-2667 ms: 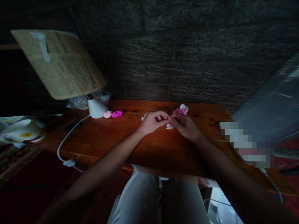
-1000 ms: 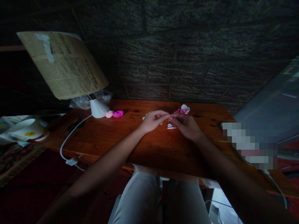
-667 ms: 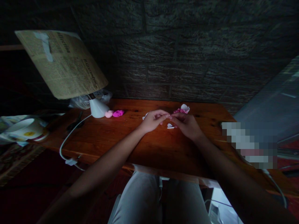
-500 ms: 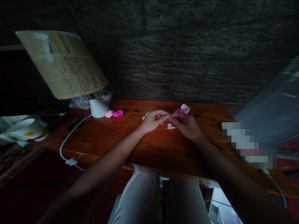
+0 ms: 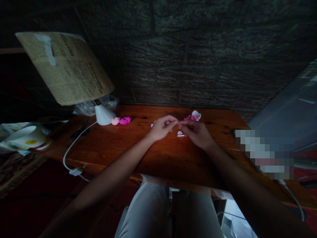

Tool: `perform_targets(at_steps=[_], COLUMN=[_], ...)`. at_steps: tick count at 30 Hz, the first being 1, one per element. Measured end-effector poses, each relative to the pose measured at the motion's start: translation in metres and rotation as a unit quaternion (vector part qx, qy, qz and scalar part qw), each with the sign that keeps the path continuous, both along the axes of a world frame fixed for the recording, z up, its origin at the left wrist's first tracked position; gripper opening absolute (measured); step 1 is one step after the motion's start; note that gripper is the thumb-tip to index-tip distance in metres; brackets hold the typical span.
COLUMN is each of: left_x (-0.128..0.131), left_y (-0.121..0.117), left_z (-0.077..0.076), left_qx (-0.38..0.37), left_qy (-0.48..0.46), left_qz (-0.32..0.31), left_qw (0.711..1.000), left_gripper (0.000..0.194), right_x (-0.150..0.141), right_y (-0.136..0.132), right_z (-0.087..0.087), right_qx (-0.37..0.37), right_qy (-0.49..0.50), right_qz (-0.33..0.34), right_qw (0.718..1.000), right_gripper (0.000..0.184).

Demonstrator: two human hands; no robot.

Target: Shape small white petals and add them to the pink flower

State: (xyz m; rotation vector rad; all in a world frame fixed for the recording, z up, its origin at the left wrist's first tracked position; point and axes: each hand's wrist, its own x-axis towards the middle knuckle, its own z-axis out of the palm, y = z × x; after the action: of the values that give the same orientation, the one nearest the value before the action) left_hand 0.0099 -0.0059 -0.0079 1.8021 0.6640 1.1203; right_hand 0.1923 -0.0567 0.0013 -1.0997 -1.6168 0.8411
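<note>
Over the wooden table (image 5: 158, 155), my left hand (image 5: 163, 128) and my right hand (image 5: 195, 130) meet fingertip to fingertip. Both are closed in a pinch, and whatever lies between the fingers is too small or hidden to make out. Just under them rests a small white piece (image 5: 180, 133). Behind my right hand is a dark pink crumpled lump (image 5: 192, 117) with a pale, petal-like piece (image 5: 196, 114) at its top. Part of another whitish bit (image 5: 153, 124) peeks out beside my left hand.
A lamp with a newsprint shade (image 5: 69, 69) and white base (image 5: 104, 115) stands at left. Light pink (image 5: 115, 121) and bright magenta (image 5: 125, 120) lumps lie by it. Its white cord (image 5: 64, 155) hangs over the front edge. A white cup (image 5: 27, 136) sits far left; a stone wall rises behind.
My fingertips have shifted very slightly, still pinched together at the same spot. Nothing on the table has moved.
</note>
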Motion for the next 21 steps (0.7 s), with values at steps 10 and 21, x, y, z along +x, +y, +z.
perform_targets(at_steps=[10,21], left_x=[-0.0019,-0.0011], left_y=[-0.0020,-0.0009], left_z=[0.0039,0.0015], left_qx=[0.026,0.006], left_qy=[0.021,0.013], left_qz=[0.013,0.054], left_qw=[0.999,0.998], left_gripper=[0.037,0.039], right_x=[-0.0014,-0.0009], right_y=[-0.0001,-0.0010], right_z=[0.0016,0.0024], right_qx=[0.008,0.002], right_qy=[0.007,-0.001], right_qz=[-0.025,-0.030], right_qw=[1.000,1.000], right_gripper=[0.033,0.039])
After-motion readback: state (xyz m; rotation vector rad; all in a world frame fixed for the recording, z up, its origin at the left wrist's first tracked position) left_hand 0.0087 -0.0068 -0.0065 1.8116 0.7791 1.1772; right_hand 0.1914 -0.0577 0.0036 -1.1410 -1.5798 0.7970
